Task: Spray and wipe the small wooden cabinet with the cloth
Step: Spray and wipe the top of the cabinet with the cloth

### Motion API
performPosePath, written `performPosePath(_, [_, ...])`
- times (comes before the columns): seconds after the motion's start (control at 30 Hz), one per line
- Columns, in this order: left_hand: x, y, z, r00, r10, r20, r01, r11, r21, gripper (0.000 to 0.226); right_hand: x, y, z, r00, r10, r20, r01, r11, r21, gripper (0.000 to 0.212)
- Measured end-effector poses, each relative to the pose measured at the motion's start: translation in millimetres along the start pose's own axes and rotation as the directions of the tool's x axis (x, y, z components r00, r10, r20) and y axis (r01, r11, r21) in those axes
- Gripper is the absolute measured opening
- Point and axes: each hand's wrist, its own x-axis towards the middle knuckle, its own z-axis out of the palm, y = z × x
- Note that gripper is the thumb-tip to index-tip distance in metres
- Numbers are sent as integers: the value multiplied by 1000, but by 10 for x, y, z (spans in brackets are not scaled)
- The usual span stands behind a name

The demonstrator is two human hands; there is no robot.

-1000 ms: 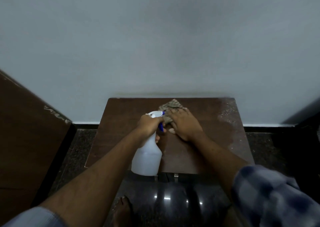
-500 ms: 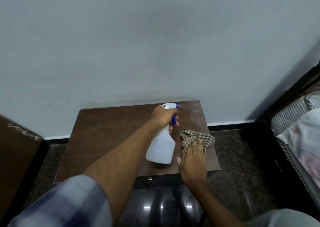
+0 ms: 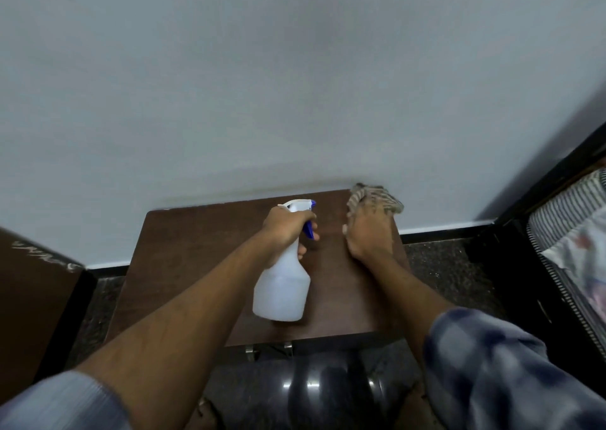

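- At far right corner of cabinet top, hard against wall: cloth, pinned flat under right hand.
- Moved since half a second ago: then near front right edge, now at back right corner; one forward stroke along right side judged done.
- Right grip: palm down, fingers spread and pressed onto cloth, not curled around it.
- Left hand: grip clamped round neck of spray bottle, one finger on blue trigger; nozzle aimed toward back right, bottle held tilted over mid-surface, base apparently clear of surface, contact not certain.
- Bottle position little changed against half a second ago; no mist visible, spraying not confirmed.
- Meaning for task: right strip of surface covered; left half shows no cloth contact at this moment, so wiping judged incomplete.
- Risk noted: cloth overhanging right edge at corner, could slip off toward floor.
- Bed at right, well apart.
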Motion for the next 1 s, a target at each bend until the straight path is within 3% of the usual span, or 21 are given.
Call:
performPosePath(0.07, [22,-17,-32,1000,-5,-4,5,1000,0,27,-167,-120,149,967,-240,81,244,969,-35,73])
performPosePath(0.1, [33,-20,-34,1000,-11,1,11,1000,1,28,-152,-59,127,955,-282,87,285,958,-20,76])
performPosePath(0.17, [27,-42,-22,1000,-17,24,17,1000,0,28,120,115,37,984,-173,41,173,985,22,74])
performPosePath(0.23, [22,-69,7,999,-8,50,7,1000,15,28,339,161,-36,993,101,59,-105,993,57,75])
performPosePath(0.27, [23,-79,12,998,-2,58,1,1000,26,29,330,84,-19,986,155,67,-158,987,38,74])
performPosePath(0.33, [30,-85,17,998,-9,65,7,1000,30,30,153,-90,104,999,-15,31,17,999,-49,68])
performPosePath(0.4, [39,-61,27,997,-25,72,23,999,25,31,33,-31,161,968,-245,61,246,969,-17,65])
performPosePath(0.43, [35,-52,39,997,-25,77,23,999,25,30,90,57,106,956,-284,67,284,959,14,66])
performPosePath(0.47, [27,-52,53,997,-20,80,18,1000,24,29,229,143,75,964,-263,46,262,965,29,68])
performPosePath(0.57, [-35,-81,89,996,-8,90,6,1000,24,26,431,197,20,999,2,32,-4,998,61,74])
performPosePath(0.6, [-54,-87,95,996,-11,92,9,1000,24,27,343,138,44,1000,10,19,-11,998,60,76])
performPosePath(0.77, [-211,-122,178,992,-48,114,47,999,6,26,-241,346,132,970,-242,14,234,952,198,66])
performPosePath(0.9, [-530,-301,254,990,-65,123,61,998,35,28,-536,538,-52,987,-132,88,73,869,489,50])
performPosePath(1.0, [-757,-497,341,988,-89,124,85,996,39,28,-788,679,-75,984,-46,169,-63,808,585,49])
